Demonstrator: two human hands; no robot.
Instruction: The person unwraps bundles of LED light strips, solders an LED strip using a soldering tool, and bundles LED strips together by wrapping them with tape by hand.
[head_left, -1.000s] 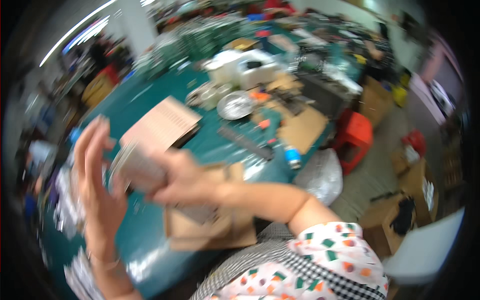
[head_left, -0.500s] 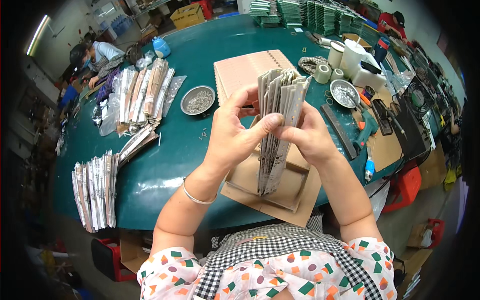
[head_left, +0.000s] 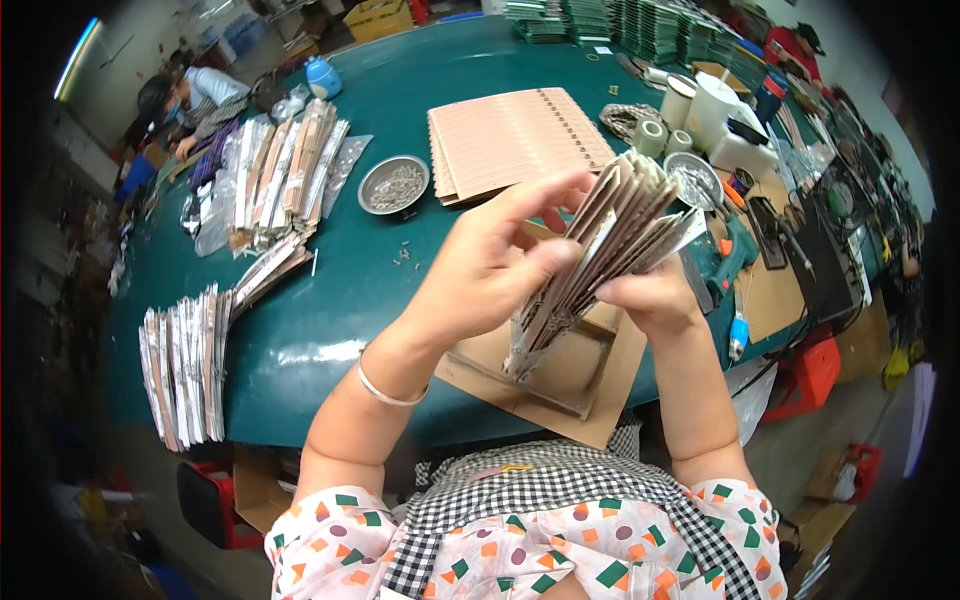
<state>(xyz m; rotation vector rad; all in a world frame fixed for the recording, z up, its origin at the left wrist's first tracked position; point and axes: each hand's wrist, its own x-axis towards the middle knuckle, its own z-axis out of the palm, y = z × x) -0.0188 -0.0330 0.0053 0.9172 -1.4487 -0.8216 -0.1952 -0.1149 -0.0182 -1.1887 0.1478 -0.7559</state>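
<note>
A bundle of long, thin strips [head_left: 600, 245], pale and brownish, leans to the right with its upper ends fanned out. My right hand [head_left: 655, 295] is closed around its right side, thumb in front and fingers mostly hidden behind. My left hand [head_left: 480, 265] is loosely curved at the left side, its fingers apart and its thumb against the strips' edge. The lower ends reach down to a shallow brown cardboard tray [head_left: 585, 395] at the table's near edge. Behind my hands lies a stack of pinkish perforated sheets [head_left: 510, 140].
Strip bundles [head_left: 190, 370] lie on the green table [head_left: 320, 400] at left, beside a metal bowl of small parts [head_left: 393, 186]. On the right are another bowl [head_left: 692, 180], tape rolls [head_left: 651, 137], a green glue gun [head_left: 735, 255] and cables. A person [head_left: 205, 95] works at far left.
The bundle has tilted to the right and its strips have fanned apart at the top. My left hand has loosened its hold, and my right hand has shifted right with the strips.
</note>
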